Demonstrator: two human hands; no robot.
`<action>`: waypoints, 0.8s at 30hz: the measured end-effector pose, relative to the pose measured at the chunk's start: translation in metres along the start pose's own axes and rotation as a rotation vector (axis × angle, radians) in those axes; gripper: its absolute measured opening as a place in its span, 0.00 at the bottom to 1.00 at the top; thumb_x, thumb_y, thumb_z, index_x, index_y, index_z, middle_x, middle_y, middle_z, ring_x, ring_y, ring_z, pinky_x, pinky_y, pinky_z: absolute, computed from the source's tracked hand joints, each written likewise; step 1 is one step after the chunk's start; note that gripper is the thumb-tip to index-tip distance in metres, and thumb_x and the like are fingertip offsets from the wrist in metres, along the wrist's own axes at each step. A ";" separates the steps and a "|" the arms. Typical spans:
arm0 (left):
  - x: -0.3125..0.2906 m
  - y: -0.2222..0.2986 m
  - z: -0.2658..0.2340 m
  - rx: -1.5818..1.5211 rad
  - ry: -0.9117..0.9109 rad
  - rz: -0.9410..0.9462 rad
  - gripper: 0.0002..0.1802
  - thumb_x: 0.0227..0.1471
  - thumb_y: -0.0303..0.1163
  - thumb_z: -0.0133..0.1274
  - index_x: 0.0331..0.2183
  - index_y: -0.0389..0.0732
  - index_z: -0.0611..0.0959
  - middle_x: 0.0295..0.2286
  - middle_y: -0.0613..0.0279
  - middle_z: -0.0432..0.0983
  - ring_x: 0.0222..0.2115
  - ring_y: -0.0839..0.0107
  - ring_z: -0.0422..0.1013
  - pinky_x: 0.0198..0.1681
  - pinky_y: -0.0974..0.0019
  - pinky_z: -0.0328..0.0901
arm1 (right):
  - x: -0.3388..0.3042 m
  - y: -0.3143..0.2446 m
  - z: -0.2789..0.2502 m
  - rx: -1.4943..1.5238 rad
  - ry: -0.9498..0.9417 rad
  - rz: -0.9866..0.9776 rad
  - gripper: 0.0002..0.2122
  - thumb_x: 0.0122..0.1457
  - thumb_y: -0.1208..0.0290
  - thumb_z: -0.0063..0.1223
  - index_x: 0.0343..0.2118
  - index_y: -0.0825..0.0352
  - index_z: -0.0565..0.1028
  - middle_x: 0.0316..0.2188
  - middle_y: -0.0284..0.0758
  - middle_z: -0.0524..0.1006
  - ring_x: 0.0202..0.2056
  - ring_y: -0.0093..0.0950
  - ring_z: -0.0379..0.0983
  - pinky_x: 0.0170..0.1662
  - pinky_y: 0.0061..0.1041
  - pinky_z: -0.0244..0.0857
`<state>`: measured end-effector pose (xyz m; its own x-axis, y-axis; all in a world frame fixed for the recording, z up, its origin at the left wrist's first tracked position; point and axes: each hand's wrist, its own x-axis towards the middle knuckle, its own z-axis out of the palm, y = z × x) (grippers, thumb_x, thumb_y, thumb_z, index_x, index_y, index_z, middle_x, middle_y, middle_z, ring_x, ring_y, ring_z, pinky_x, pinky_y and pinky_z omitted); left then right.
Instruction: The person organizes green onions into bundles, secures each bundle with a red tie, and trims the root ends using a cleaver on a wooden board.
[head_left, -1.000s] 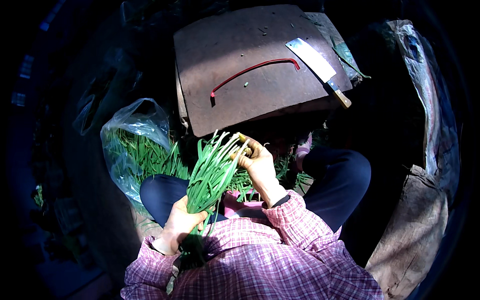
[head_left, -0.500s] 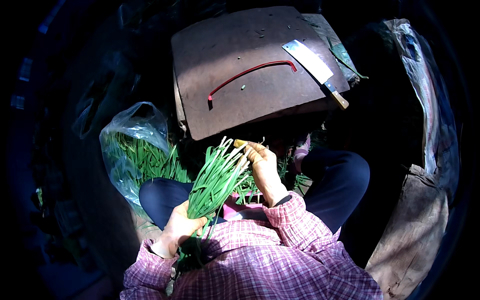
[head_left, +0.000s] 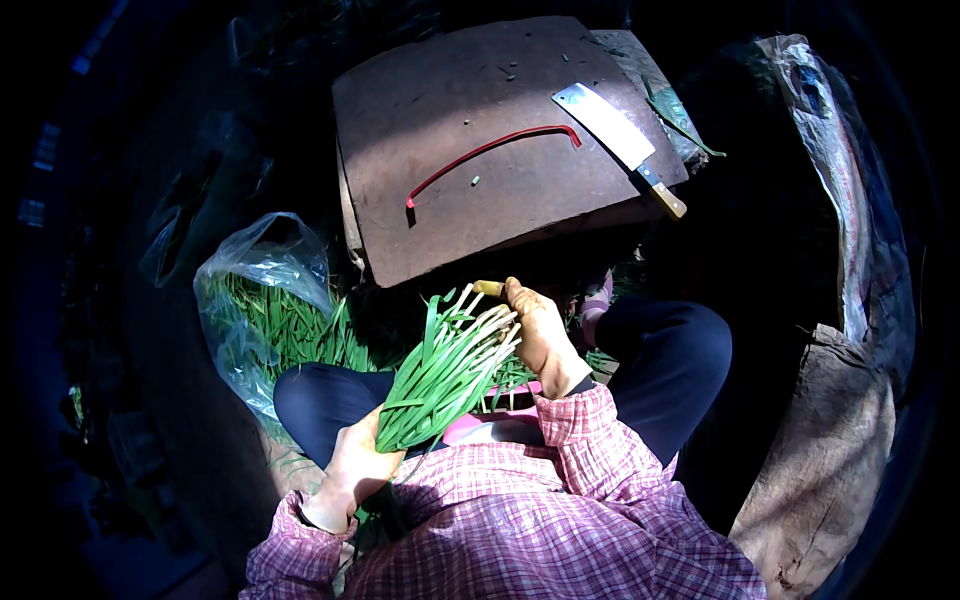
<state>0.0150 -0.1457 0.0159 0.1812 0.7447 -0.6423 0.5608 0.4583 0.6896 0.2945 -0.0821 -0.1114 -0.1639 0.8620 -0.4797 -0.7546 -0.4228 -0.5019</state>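
Note:
A bunch of green chives point(head_left: 435, 385) with pale white stem ends lies slanted across my lap, its white ends pointing up and right. My left hand point(head_left: 362, 462) is closed around the leafy lower part of the bunch. At the white ends, my right hand point(head_left: 540, 335) has its fingers bent against the stems, pinching at them. A yellow cover point(head_left: 488, 288) sits at the tip of one finger of that hand. The right fingertips are partly hidden behind the stems and knuckles.
Ahead stands a brown board point(head_left: 460, 230) bearing a cleaver point(head_left: 610, 130) with a wooden handle and a curved red strip point(head_left: 490, 150). A clear plastic bag point(head_left: 225, 330) at left holds more chives point(head_left: 310, 325). Right lies a brown sack point(head_left: 825, 450). Something pink point(head_left: 480, 425) is in my lap.
The bunch has tipped further right and its leaves have fanned out. My right hand has moved slightly right along with the white ends. The whole view has shifted a little.

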 end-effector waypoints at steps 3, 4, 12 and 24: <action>0.000 0.000 -0.001 0.089 0.036 0.102 0.25 0.52 0.19 0.58 0.53 0.35 0.78 0.38 0.66 0.83 0.31 0.82 0.74 0.34 0.76 0.68 | -0.020 -0.018 0.032 -0.229 -0.056 -0.087 0.22 0.64 0.60 0.58 0.56 0.70 0.73 0.33 0.31 0.78 0.34 0.21 0.75 0.38 0.19 0.71; -0.001 0.002 0.000 0.110 0.053 0.129 0.25 0.52 0.19 0.58 0.53 0.35 0.78 0.39 0.66 0.83 0.33 0.81 0.75 0.38 0.76 0.69 | -0.018 -0.013 0.033 -0.408 -0.071 -0.176 0.22 0.61 0.65 0.62 0.56 0.68 0.73 0.32 0.28 0.77 0.34 0.19 0.74 0.38 0.17 0.70; -0.004 -0.005 -0.004 0.292 0.024 0.132 0.32 0.49 0.29 0.58 0.58 0.48 0.76 0.38 0.46 0.81 0.42 0.53 0.79 0.44 0.64 0.72 | -0.010 -0.027 0.017 -0.245 0.154 -0.056 0.20 0.68 0.58 0.51 0.49 0.74 0.76 0.40 0.40 0.82 0.32 0.22 0.78 0.37 0.18 0.71; -0.012 -0.021 -0.009 0.263 -0.019 0.149 0.32 0.48 0.28 0.59 0.57 0.45 0.76 0.38 0.48 0.82 0.40 0.61 0.81 0.43 0.67 0.72 | 0.003 -0.018 0.013 -0.231 0.284 -0.159 0.15 0.65 0.69 0.56 0.50 0.72 0.75 0.37 0.36 0.81 0.30 0.20 0.77 0.33 0.18 0.70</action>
<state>-0.0060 -0.1600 0.0117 0.2913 0.7838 -0.5484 0.7163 0.2013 0.6681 0.2993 -0.0682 -0.0939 0.1500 0.8235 -0.5471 -0.5882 -0.3705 -0.7189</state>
